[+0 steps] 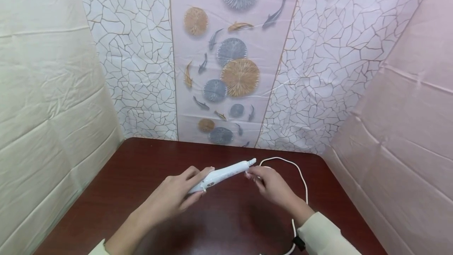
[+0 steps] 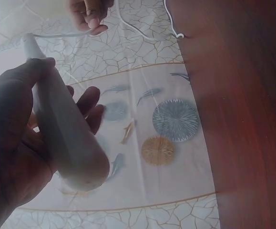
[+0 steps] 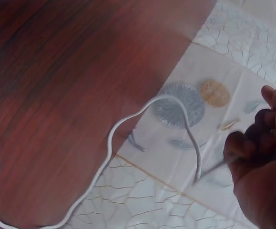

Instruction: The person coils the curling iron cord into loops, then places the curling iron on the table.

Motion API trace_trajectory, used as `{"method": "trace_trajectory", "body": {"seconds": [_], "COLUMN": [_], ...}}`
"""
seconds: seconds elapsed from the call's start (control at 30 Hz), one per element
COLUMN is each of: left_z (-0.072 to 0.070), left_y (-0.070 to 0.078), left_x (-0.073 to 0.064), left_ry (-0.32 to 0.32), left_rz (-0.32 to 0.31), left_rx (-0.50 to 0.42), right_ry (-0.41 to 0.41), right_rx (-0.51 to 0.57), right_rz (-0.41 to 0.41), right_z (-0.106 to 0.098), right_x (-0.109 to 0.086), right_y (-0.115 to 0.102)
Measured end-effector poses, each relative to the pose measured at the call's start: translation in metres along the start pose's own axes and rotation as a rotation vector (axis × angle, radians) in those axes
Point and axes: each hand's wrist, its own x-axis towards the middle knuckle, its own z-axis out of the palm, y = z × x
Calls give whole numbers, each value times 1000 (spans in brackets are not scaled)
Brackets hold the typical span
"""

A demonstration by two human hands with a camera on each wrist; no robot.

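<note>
My left hand grips a slim white corded appliance above the table, its thumb and fingers round the body. A small button shows on its side, and a ribbed cord sleeve sticks out at the right end. What kind of appliance it is, I cannot tell. In the left wrist view the body widens to a rounded end. My right hand pinches the white cord close to that sleeve. From its fingers the cord loops away in the right wrist view.
A dark red-brown table lies beneath both hands. Patterned cloth hangs behind it, with pale cloth walls at the left and right. The cord trails down the table's right side, past the right sleeve.
</note>
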Motion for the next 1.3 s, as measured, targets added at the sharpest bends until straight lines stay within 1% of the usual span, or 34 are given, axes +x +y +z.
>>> {"method": "trace_trajectory", "body": {"seconds": [0.1,0.17,0.27,0.37,0.53,0.7,0.87,0.97,1.07,1.2,1.3], "left_z": [0,-1,-4,-7,-11,-9,-7,-6,-6,-7,-7], "left_y": [-1,-2,-4,-6,-12,-17,-18,-18,-17,-16,-14], "left_x": [4,7,11,14,15,12,11,11,11,12,13], "left_ry": [18,29,33,39,51,48,33,25,23,14,3], "left_rz": [4,3,1,1,-5,-1,5,16,26,38,49], "left_rx": [2,9,30,48,72,86,103,108,106,97,96], "right_ry": [23,42,62,72,78,81,165,204,205,208,215], "right_rx": [-207,-303,-380,-416,-420,-410,-366,-361,-345,-302,-295], "right_rz": [-82,-137,-205,-265,-355,-433,-488,-480,-456,-429,-409], "right_z": [-2,-4,-7,-12,-23,-37,-52,-61,-67,-69,-68], "right_x": [-1,-2,-2,-1,0,5,17,24,30,35,36], "right_y": [-9,-17,-27,-38,-53,-64,-67,-66,-63,-57,-52]}}
